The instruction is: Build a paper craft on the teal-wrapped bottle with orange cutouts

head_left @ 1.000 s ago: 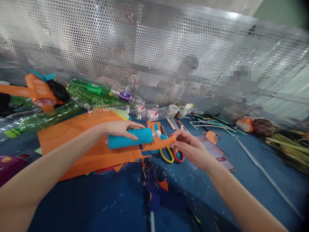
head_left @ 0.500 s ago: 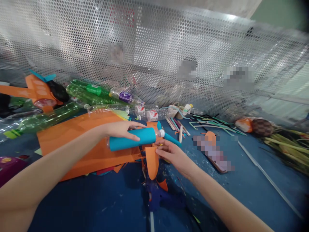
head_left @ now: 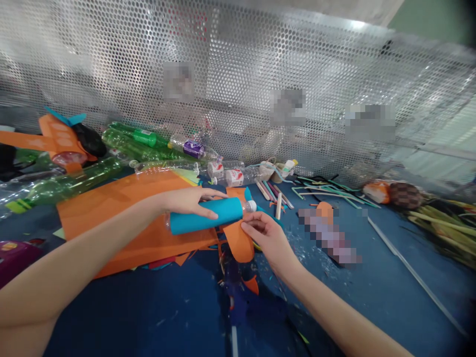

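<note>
A plastic bottle [head_left: 206, 216] wrapped in blue paper, with a white cap, lies on its side in the middle. My left hand [head_left: 188, 202] is closed over it from above, thumb along the near side. Between the thumb and fingers of my right hand [head_left: 264, 229] is a rounded orange paper piece [head_left: 239, 243], held against the bottle near the cap end. Its upper part is hidden behind the bottle and fingers. Just below it lies a dark blue glue gun [head_left: 247, 302] with a white stick at its rear.
Orange paper sheets [head_left: 122, 223] spread under the bottle. Green and clear bottles [head_left: 78, 178] line the back left, beside an orange paper plane [head_left: 61, 139]. Colored sticks [head_left: 273, 192], tubes and a blurred phone-like object [head_left: 329, 238] lie right. A perforated metal screen [head_left: 238, 74] stands behind.
The orange paper piece has swung, its rounded lower end moving right and up, turned by my right hand. The bottle and my left hand have shifted only slightly.
</note>
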